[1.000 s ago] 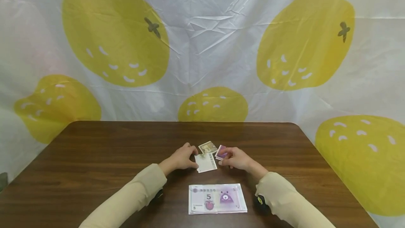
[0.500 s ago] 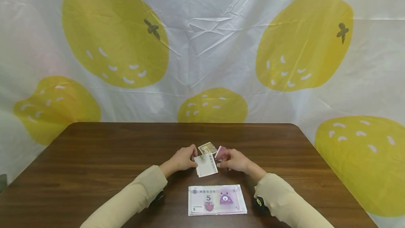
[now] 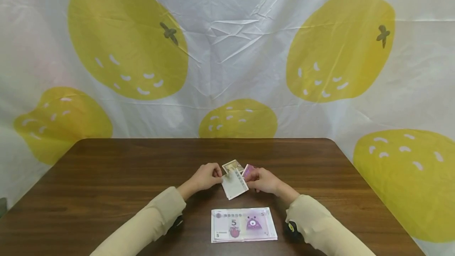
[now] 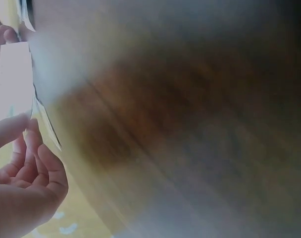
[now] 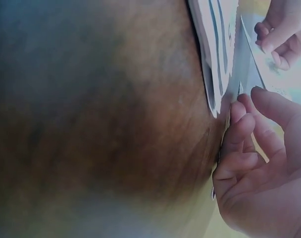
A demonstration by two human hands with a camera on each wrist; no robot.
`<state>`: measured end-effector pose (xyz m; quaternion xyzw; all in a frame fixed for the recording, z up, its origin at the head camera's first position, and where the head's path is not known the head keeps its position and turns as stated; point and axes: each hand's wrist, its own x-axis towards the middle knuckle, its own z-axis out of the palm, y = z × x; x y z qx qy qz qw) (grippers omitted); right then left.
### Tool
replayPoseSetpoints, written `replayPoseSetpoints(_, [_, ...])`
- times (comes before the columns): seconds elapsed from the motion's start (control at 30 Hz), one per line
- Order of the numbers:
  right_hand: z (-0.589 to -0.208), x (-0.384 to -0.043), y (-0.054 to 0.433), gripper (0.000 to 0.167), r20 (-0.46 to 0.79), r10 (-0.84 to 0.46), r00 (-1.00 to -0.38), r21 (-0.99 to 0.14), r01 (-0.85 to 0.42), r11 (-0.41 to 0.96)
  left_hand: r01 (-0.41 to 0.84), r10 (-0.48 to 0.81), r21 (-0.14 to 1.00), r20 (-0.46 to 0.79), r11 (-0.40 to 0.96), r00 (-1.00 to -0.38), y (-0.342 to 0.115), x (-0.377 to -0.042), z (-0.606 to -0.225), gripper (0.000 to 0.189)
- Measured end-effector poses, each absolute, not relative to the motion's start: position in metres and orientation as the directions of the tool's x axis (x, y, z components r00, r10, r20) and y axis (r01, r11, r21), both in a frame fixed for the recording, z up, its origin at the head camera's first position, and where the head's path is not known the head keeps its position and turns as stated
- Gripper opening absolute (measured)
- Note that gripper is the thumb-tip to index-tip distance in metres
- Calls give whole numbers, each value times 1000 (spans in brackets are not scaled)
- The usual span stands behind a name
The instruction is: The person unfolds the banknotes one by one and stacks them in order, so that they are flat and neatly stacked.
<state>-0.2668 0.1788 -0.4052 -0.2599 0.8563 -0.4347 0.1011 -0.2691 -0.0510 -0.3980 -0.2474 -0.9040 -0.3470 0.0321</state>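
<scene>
On table [image 3: 124, 169], purple stack [image 3: 243, 224], half-hidden tan note [image 3: 231, 165], left hand [image 3: 205, 176] and right hand [image 3: 265, 181] pinching white note [image 3: 234, 187]

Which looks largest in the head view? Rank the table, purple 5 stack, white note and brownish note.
1. Table
2. Purple 5 stack
3. White note
4. Brownish note, by its visible part

The stack lies nearer the camera, so true sizes are unsure.
</scene>
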Motion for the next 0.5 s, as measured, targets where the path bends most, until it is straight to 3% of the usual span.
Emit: replayPoseSetpoints(0.5, [-397, -261, 182, 23, 41, -520, -853, -918, -237, 317, 318, 320, 795, 165, 517, -933, -53, -266, -395, 12])
